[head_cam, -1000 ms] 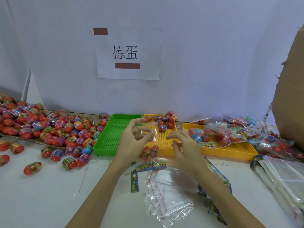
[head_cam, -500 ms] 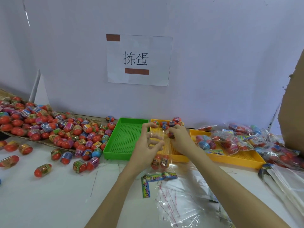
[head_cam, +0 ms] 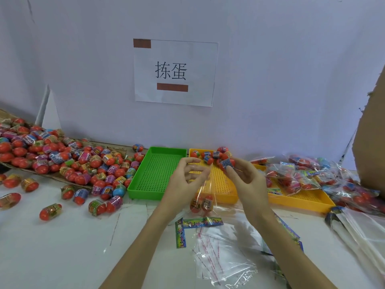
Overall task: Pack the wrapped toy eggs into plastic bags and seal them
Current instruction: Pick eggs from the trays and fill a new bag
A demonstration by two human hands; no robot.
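Note:
My left hand point(head_cam: 185, 180) pinches the mouth of a clear plastic bag point(head_cam: 205, 185) that hangs over the near end of the middle yellow tray point(head_cam: 224, 184). Two wrapped toy eggs point(head_cam: 201, 203) lie in the bottom of the bag. Just to the right, my right hand point(head_cam: 246, 180) pinches one wrapped egg point(head_cam: 228, 163) in its fingertips, level with the bag's mouth. Several more wrapped eggs point(head_cam: 212, 156) sit at the far end of that tray.
A large pile of loose wrapped eggs point(head_cam: 62, 159) covers the left side. A green tray point(head_cam: 158, 170) stands left of the yellow one. Packed bags point(head_cam: 291, 176) fill a second yellow tray point(head_cam: 302, 200). Flat clear bags point(head_cam: 220, 255), colourful label strips point(head_cam: 198, 223) and a cardboard box point(head_cam: 371, 142) are near.
My right hand reached to the eggs at the far end of the yellow tray and came back pinching one. My left hand kept hold of the bag, now raised a little.

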